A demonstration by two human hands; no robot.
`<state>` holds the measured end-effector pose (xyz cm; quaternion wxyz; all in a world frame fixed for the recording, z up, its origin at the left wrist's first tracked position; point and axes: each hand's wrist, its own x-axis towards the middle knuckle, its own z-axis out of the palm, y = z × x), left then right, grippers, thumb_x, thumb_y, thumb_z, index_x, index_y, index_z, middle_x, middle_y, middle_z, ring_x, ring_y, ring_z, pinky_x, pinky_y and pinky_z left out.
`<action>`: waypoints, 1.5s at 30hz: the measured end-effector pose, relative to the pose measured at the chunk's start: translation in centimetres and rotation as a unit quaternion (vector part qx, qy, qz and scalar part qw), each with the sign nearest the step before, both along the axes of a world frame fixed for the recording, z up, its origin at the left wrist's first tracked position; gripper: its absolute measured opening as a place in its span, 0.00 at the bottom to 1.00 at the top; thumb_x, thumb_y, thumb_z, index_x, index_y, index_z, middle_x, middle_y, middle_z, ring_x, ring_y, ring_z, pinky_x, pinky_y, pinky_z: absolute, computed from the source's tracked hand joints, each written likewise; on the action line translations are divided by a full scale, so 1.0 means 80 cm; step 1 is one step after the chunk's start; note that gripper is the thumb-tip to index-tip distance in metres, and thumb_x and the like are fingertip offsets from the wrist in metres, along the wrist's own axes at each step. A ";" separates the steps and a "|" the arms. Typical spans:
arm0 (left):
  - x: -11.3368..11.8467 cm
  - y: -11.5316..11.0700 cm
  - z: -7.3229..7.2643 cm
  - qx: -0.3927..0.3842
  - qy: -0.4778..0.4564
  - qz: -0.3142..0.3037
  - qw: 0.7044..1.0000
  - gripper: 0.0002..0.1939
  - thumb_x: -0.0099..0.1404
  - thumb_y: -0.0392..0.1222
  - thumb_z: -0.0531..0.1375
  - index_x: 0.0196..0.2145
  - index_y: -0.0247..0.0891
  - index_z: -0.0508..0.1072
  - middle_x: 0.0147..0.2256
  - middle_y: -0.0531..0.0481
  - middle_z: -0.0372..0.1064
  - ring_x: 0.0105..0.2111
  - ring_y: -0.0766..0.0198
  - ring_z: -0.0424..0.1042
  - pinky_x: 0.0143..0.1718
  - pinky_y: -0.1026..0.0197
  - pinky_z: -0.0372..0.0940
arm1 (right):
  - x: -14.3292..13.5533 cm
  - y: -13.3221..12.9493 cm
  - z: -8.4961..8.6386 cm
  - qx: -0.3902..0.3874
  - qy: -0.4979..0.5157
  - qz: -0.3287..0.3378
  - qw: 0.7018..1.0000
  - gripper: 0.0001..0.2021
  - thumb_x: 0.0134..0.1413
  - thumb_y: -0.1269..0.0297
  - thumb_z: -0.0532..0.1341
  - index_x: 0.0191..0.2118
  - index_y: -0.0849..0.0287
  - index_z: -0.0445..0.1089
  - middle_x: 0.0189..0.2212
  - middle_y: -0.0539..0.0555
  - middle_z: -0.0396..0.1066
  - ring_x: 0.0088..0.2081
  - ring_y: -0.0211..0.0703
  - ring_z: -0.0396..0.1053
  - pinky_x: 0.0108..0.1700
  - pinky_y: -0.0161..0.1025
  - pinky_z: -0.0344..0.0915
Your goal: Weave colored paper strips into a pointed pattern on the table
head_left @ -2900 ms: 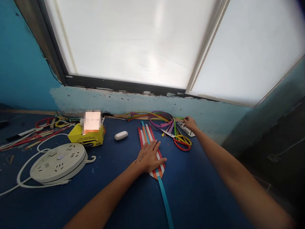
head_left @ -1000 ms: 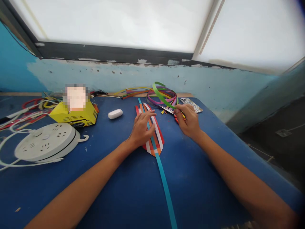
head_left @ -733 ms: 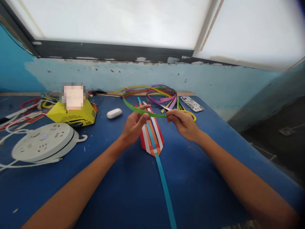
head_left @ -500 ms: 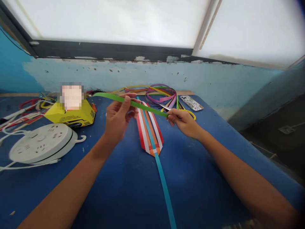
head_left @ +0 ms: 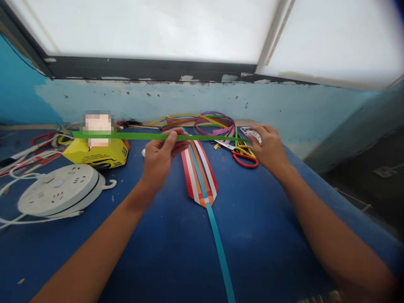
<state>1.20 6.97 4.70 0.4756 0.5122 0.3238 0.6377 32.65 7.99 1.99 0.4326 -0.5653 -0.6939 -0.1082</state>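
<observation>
A long green strip stretches almost level above the table. My left hand pinches it near its middle between thumb and fingers. At its right end, my right hand has its fingers closed on the strip. Below and between the hands lies a woven piece of red, white, orange and dark strips, pointed at the near end. From it a blue strip runs toward me. Scissors with red and yellow handles rest just left of my right hand.
Coiled coloured strips lie near the wall, with a patterned phone partly behind my right hand. On the left are a yellow box, a round white power strip and cables.
My right hand has moved right and slightly up, drawing the green strip straighter and more level. The scissors' handles now show where that hand was.
</observation>
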 end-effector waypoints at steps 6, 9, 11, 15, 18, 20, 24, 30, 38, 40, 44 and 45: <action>0.037 -0.036 -0.014 -0.040 0.069 -0.088 0.993 0.20 0.66 0.54 0.67 0.48 0.37 0.79 0.39 0.46 0.81 0.40 0.55 0.82 0.45 0.53 0.77 | -0.100 -0.057 0.008 0.057 -0.059 0.251 0.965 0.28 0.68 0.62 0.60 0.70 0.44 0.55 0.56 0.57 0.71 0.57 0.55 0.67 0.59 0.54 0.63; 0.040 -0.040 -0.015 -0.031 0.102 -0.095 0.990 0.19 0.67 0.55 0.65 0.48 0.38 0.80 0.38 0.47 0.81 0.38 0.57 0.82 0.40 0.57 0.77 | -0.108 -0.060 -0.004 0.016 -0.102 0.258 0.961 0.28 0.69 0.71 0.53 0.70 0.43 0.55 0.44 0.54 0.76 0.47 0.52 0.71 0.53 0.51 0.64; 0.035 -0.033 -0.016 -0.014 0.124 -0.061 0.990 0.18 0.68 0.56 0.64 0.44 0.39 0.81 0.37 0.47 0.80 0.34 0.59 0.81 0.34 0.62 0.75 | -0.096 -0.050 -0.009 0.004 -0.121 0.228 0.966 0.28 0.66 0.77 0.51 0.67 0.46 0.62 0.41 0.54 0.76 0.44 0.51 0.71 0.51 0.50 0.63; 0.014 -0.008 -0.022 0.012 0.136 0.004 0.991 0.18 0.66 0.56 0.66 0.37 0.36 0.81 0.31 0.48 0.78 0.25 0.64 0.77 0.27 0.64 0.72 | -0.062 -0.024 -0.012 0.001 -0.145 0.166 0.975 0.22 0.67 0.74 0.53 0.61 0.50 0.70 0.39 0.54 0.76 0.42 0.49 0.70 0.50 0.48 0.60; 0.000 0.009 -0.028 -0.002 0.146 0.011 0.989 0.18 0.61 0.56 0.69 0.33 0.35 0.79 0.30 0.47 0.79 0.24 0.64 0.76 0.26 0.63 0.72 | -0.046 -0.013 -0.013 -0.017 -0.157 0.137 0.978 0.20 0.68 0.72 0.54 0.59 0.51 0.72 0.38 0.55 0.77 0.41 0.50 0.70 0.53 0.50 0.59; -0.004 0.014 -0.030 -0.011 0.163 0.027 0.986 0.18 0.61 0.55 0.69 0.33 0.35 0.79 0.30 0.46 0.80 0.24 0.64 0.76 0.26 0.64 0.71 | -0.043 -0.012 -0.014 -0.038 -0.162 0.108 0.980 0.19 0.68 0.71 0.54 0.58 0.52 0.73 0.39 0.56 0.77 0.43 0.52 0.70 0.54 0.51 0.59; 0.003 0.006 -0.029 -0.010 0.197 0.027 0.980 0.15 0.64 0.52 0.67 0.33 0.35 0.80 0.31 0.46 0.81 0.26 0.63 0.77 0.27 0.64 0.70 | -0.060 -0.023 -0.011 -0.058 -0.148 0.111 0.981 0.19 0.70 0.62 0.56 0.62 0.54 0.70 0.48 0.59 0.77 0.50 0.53 0.71 0.56 0.50 0.60; 0.030 -0.030 -0.032 0.054 0.259 -0.066 0.962 0.12 0.70 0.48 0.63 0.40 0.38 0.81 0.35 0.48 0.81 0.32 0.62 0.80 0.37 0.62 0.72 | -0.109 -0.059 -0.009 -0.019 -0.095 0.171 0.980 0.17 0.72 0.60 0.55 0.59 0.56 0.71 0.44 0.58 0.79 0.47 0.53 0.74 0.53 0.49 0.64; 0.022 -0.030 -0.029 0.094 0.384 -0.076 0.915 0.11 0.72 0.46 0.60 0.44 0.41 0.81 0.38 0.51 0.81 0.38 0.60 0.79 0.40 0.60 0.70 | -0.108 -0.066 -0.002 -0.168 0.065 0.230 0.956 0.11 0.68 0.64 0.57 0.47 0.56 0.77 0.34 0.52 0.78 0.33 0.41 0.73 0.36 0.37 0.64; 0.014 -0.023 -0.028 0.098 0.438 -0.044 0.892 0.10 0.71 0.45 0.62 0.44 0.41 0.81 0.38 0.51 0.81 0.38 0.59 0.79 0.40 0.59 0.70 | -0.096 -0.062 0.009 -0.233 0.060 0.204 0.949 0.11 0.66 0.59 0.60 0.39 0.58 0.78 0.23 0.49 0.71 0.25 0.38 0.65 0.29 0.37 0.57; -0.002 -0.009 -0.030 0.122 0.526 0.011 0.842 0.07 0.68 0.39 0.63 0.42 0.41 0.80 0.38 0.51 0.81 0.38 0.59 0.77 0.43 0.57 0.69 | -0.072 -0.055 0.025 -0.357 0.073 0.190 0.912 0.20 0.60 0.50 0.63 0.22 0.59 0.68 0.17 0.46 0.57 0.22 0.34 0.53 0.25 0.38 0.47; -0.005 -0.006 -0.031 0.121 0.536 0.014 0.836 0.07 0.68 0.39 0.64 0.42 0.41 0.80 0.39 0.50 0.81 0.38 0.59 0.77 0.43 0.56 0.69 | -0.067 -0.053 0.027 -0.377 0.081 0.191 0.903 0.21 0.59 0.50 0.64 0.21 0.59 0.66 0.17 0.46 0.55 0.22 0.34 0.51 0.24 0.38 0.46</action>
